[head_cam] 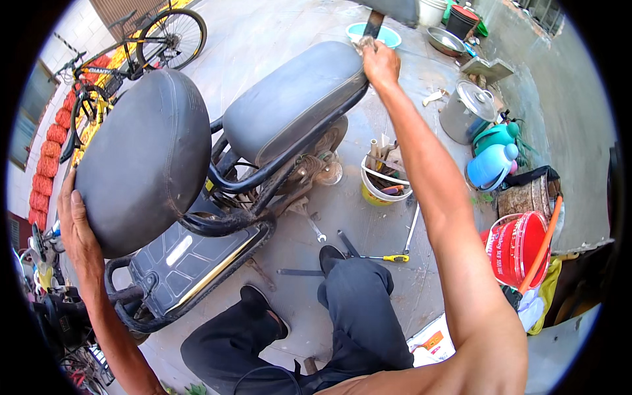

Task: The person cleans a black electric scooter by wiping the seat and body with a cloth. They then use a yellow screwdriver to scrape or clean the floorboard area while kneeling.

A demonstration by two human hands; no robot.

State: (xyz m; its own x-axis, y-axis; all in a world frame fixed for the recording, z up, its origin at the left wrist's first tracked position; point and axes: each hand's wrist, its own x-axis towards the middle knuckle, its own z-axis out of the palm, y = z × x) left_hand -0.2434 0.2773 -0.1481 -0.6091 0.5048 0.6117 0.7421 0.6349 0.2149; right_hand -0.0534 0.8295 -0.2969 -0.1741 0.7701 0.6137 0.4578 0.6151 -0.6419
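My left hand (79, 222) lies with its fingers spread against the near left side of the padded front seat (148, 163) of an electric scooter. The seat is tilted up over the footboard (187, 261). At the scooter's rear, my right hand (381, 61) is closed around a bracket or cloth-like piece at the base of the backrest post (374, 25), just past the end of the long rear seat (301, 94). What exactly the fingers grip is partly hidden. Black frame tubes (247, 182) run below both seats, and a rear wheel hub shows beneath them.
On the ground lie an open-end wrench (316, 229), a yellow-handled screwdriver (395, 258), a long wrench (412, 229) and flat bars (298, 272). A tool bucket (377, 197), a lidded metal pot (456, 111), a blue jug (489, 165) and a red bucket (523, 242) stand right. A bicycle (170, 39) stands upper left.
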